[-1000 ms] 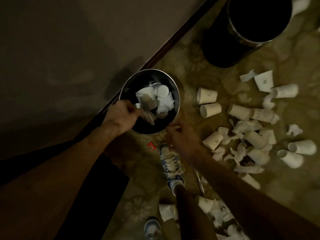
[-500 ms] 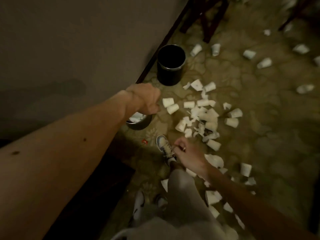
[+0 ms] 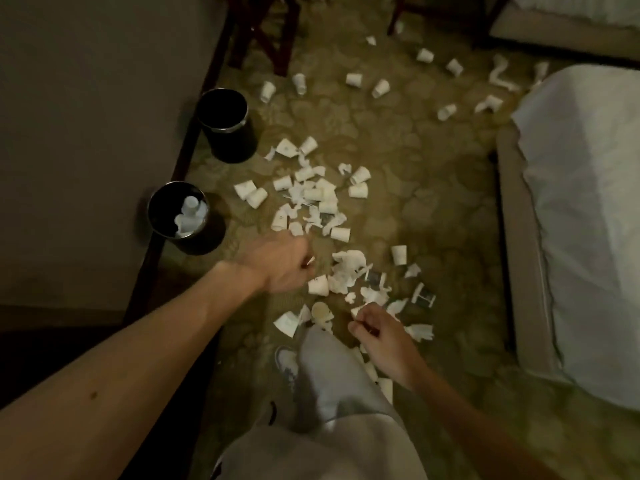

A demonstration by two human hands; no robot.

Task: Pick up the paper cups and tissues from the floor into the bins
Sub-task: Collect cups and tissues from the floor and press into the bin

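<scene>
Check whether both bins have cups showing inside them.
No; white cups show inside the nearer bin, while the farther bin shows only a dark interior.

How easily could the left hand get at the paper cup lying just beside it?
Probably yes. The left hand is beside the paper cup in the view, and nothing covers the cup. The hand may be above the carpet with fingers curled, so it must lower and open.

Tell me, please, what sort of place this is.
Most likely a hotel bedroom: a bed with white bedding, patterned carpet, and small black waste bins, the near bin and far bin.
</scene>
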